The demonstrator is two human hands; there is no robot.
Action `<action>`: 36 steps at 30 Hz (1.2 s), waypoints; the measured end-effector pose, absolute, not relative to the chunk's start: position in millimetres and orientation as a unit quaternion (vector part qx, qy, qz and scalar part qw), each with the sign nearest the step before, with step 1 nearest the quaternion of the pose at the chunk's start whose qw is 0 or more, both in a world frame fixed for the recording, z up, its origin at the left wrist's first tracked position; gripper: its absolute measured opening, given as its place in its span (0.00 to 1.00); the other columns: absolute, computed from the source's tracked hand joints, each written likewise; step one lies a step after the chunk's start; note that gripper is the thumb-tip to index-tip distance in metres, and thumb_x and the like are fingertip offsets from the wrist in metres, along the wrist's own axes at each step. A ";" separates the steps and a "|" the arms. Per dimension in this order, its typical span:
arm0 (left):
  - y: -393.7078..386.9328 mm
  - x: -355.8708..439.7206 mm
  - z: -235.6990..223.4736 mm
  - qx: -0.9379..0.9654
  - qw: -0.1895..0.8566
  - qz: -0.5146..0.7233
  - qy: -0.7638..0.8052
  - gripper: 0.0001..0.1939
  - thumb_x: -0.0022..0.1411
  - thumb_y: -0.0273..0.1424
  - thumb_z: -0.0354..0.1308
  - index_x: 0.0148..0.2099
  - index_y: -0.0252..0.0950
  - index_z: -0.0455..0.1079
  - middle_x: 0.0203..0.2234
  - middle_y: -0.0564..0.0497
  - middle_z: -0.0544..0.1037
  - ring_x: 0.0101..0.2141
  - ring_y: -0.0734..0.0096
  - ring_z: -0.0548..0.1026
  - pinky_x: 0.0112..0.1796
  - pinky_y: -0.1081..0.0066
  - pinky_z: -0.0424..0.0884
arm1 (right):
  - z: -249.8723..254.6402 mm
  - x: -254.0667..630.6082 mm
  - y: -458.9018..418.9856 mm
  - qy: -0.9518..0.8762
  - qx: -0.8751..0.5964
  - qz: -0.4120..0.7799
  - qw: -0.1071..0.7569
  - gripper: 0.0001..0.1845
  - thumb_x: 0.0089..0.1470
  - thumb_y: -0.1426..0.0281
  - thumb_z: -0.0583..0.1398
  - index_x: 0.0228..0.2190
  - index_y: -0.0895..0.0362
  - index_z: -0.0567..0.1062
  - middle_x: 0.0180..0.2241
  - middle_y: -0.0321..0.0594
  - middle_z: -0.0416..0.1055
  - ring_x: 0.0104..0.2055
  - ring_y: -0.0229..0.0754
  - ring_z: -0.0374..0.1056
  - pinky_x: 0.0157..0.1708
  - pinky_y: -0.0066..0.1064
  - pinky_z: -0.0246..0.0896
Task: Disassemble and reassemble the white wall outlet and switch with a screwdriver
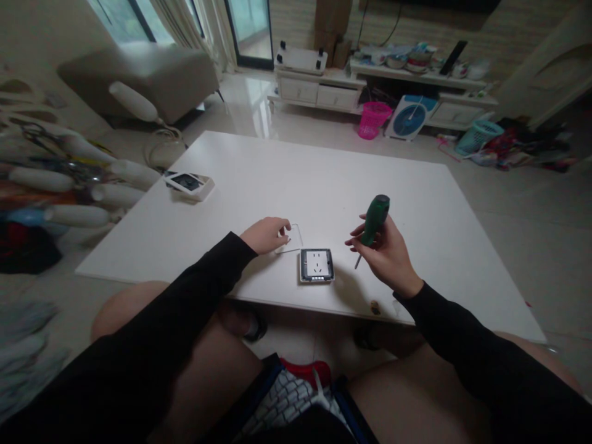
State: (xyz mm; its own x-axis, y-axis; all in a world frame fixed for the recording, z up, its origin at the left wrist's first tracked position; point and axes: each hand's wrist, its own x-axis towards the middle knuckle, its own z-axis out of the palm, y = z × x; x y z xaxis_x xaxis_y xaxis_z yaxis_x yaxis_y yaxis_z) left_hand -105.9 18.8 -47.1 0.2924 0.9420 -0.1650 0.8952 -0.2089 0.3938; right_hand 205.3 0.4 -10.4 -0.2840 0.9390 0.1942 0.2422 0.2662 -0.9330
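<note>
A wall socket in a square box lies face up near the front edge of the white table. Its dark inner border is exposed around the white face with slots. My right hand grips a green-handled screwdriver to the right of the socket, its shaft slanting down, apart from the socket. Just left of the socket, my left hand has its fingers curled over a thin white square frame. A tiny dark speck shows by its thumb, too small to name.
Another socket box with a tilted frame sits at the table's left edge. A small brownish piece lies near the front edge. Beyond the table are a pink basket, a blue-and-white fan and a low cabinet.
</note>
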 end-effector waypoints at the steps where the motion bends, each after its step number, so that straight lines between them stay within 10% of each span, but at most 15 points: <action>1: 13.1 -103.4 -46.5 0.790 0.235 0.057 0.563 0.19 0.64 0.36 0.60 0.54 0.33 0.75 0.44 0.43 0.83 0.40 0.60 0.80 0.44 0.65 0.73 | -9.3 204.4 -0.3 -0.677 -0.433 0.427 0.415 0.24 0.54 0.69 0.67 0.51 0.51 0.69 0.40 0.38 0.74 0.38 0.48 0.80 0.35 0.43 0.80; 7: -21.8 -85.5 -59.4 0.842 0.274 0.063 0.461 0.44 0.51 0.48 0.74 0.62 0.31 0.65 0.57 0.34 0.75 0.55 0.48 0.76 0.55 0.59 0.71 | -11.4 203.0 0.1 -0.646 -0.443 0.447 0.433 0.25 0.52 0.69 0.68 0.50 0.50 0.68 0.38 0.36 0.74 0.36 0.47 0.79 0.31 0.40 0.78; 18: -30.6 -60.8 -75.3 0.842 0.268 0.096 0.459 0.40 0.57 0.44 0.73 0.64 0.33 0.60 0.54 0.36 0.72 0.51 0.48 0.76 0.50 0.57 0.75 | -8.4 206.2 6.1 -0.571 -0.448 0.501 0.471 0.27 0.48 0.72 0.66 0.49 0.47 0.67 0.37 0.33 0.72 0.28 0.39 0.72 0.18 0.30 0.61; 24: -35.5 -49.6 -80.2 0.844 0.263 0.098 0.457 0.43 0.58 0.46 0.72 0.67 0.33 0.60 0.56 0.36 0.72 0.52 0.47 0.77 0.51 0.55 0.75 | -7.4 203.9 9.1 -0.538 -0.437 0.522 0.497 0.11 0.53 0.66 0.65 0.38 0.49 0.70 0.34 0.31 0.66 0.21 0.30 0.55 0.16 0.28 0.45; 36: -40.9 -28.6 -88.1 0.855 0.242 0.134 0.440 0.44 0.64 0.48 0.67 0.73 0.34 0.55 0.64 0.34 0.69 0.60 0.44 0.72 0.60 0.54 0.70 | -5.6 197.1 -2.5 -0.620 -0.406 0.488 0.462 0.18 0.52 0.59 0.72 0.41 0.50 0.76 0.37 0.38 0.78 0.41 0.47 0.77 0.44 0.45 0.77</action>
